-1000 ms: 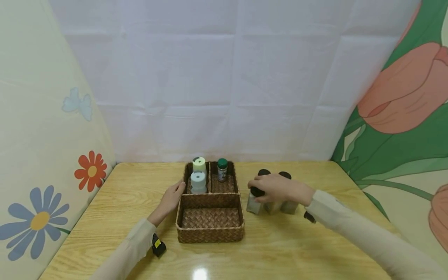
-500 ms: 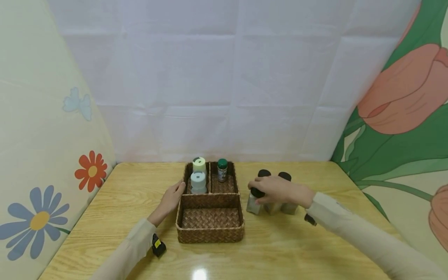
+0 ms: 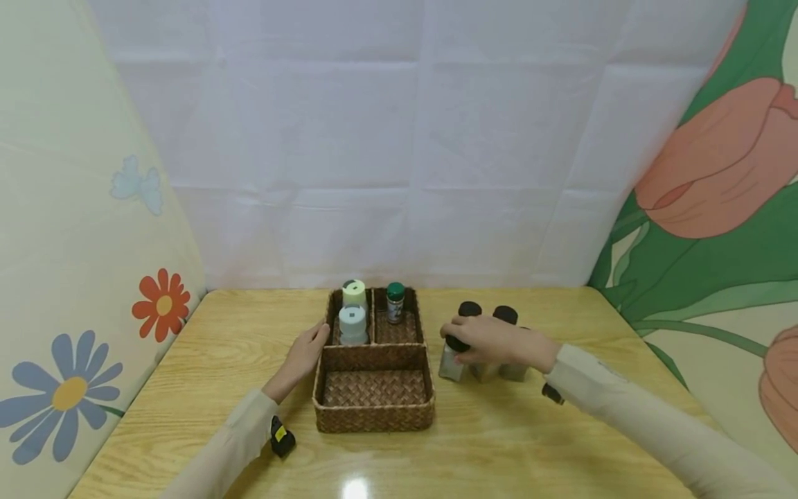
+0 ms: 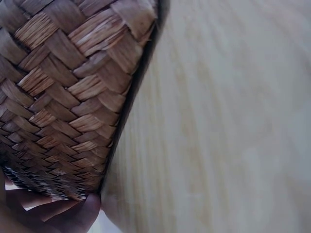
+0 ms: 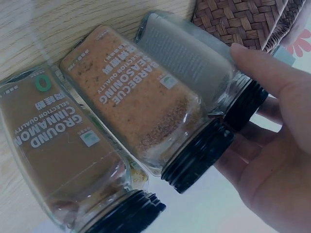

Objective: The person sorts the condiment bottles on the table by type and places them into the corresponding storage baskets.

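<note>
My left hand holds the left side of a brown woven basket, its fingertips against the weave in the left wrist view. To the basket's right, my right hand grips a glass spice jar near its black cap, thumb on the jar's shoulder. Pale powder fills that jar, which stands among several others. Next to it in the right wrist view are a barbecue seasoning jar and a ground cinnamon jar. My right hand partly hides the group in the head view.
Three compartments divide the basket. A yellow-topped container and a pale blue-topped one stand in the back left; a green-capped shaker stands in the back right. The wooden table meets a white cloth behind.
Almost nothing differs. My left hand stays at the basket and my right hand keeps its grip at the same jar, with only a slight shift of the right wrist.
</note>
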`<state>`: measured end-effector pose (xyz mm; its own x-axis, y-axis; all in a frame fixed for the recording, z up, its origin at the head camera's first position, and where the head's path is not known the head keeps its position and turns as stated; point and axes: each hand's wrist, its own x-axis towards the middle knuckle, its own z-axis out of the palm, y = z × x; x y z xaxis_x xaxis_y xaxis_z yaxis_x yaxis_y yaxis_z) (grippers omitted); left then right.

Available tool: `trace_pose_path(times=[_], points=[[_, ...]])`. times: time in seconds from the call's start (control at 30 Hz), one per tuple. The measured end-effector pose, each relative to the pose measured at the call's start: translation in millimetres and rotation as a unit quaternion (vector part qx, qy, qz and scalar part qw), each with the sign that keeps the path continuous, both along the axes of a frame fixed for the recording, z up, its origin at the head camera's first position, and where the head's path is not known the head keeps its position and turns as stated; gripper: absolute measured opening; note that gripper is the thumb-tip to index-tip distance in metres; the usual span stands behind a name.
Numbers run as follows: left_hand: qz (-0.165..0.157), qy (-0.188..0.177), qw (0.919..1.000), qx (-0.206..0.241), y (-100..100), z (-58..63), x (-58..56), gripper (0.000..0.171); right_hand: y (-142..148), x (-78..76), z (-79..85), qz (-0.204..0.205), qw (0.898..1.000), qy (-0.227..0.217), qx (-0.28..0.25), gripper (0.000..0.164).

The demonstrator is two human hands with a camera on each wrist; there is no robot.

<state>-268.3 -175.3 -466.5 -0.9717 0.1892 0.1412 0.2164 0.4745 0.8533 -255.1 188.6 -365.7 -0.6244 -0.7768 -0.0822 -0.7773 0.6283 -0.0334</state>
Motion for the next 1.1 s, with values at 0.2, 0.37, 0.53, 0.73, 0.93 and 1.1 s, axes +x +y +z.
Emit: trace_pose_path(times=[0.2,0.37,0.53,0.73,0.93,1.1], points=[[-0.002,0.003,1.0000,0.001,-0.1,-0.9,-0.6,0.058,0.0,-1.0,-0.3,0.007,1.000,-0.005,-0.004,0.044],[0.003,0.001,1.0000,0.004,0.1,-1.8,-1.0,0.058,0.0,-2.1,-2.0,0.009,1.000,-0.012,-0.016,0.044],[0.004,-0.009,0.9999,0.008,0.1,-2.2,-1.4,0.058,0.7,-3.9,-3.8,0.014,1.000,-0.014,-0.022,0.044],[-0.001,-0.005,0.9999,0.009,0.3,-2.2,-1.0,0.058,1.0,-5.3,-2.6,0.013,0.999,-0.023,-0.017,0.042],[-0.004,0.013,0.9999,0.003,0.7,-1.7,-0.9,0.057,-1.4,-3.3,1.0,0.014,1.000,-0.025,-0.009,0.040],[-0.005,0.011,0.9999,0.006,0.4,-0.9,-0.2,0.056,-2.5,-2.5,4.8,0.012,1.000,-0.021,-0.012,0.041]])
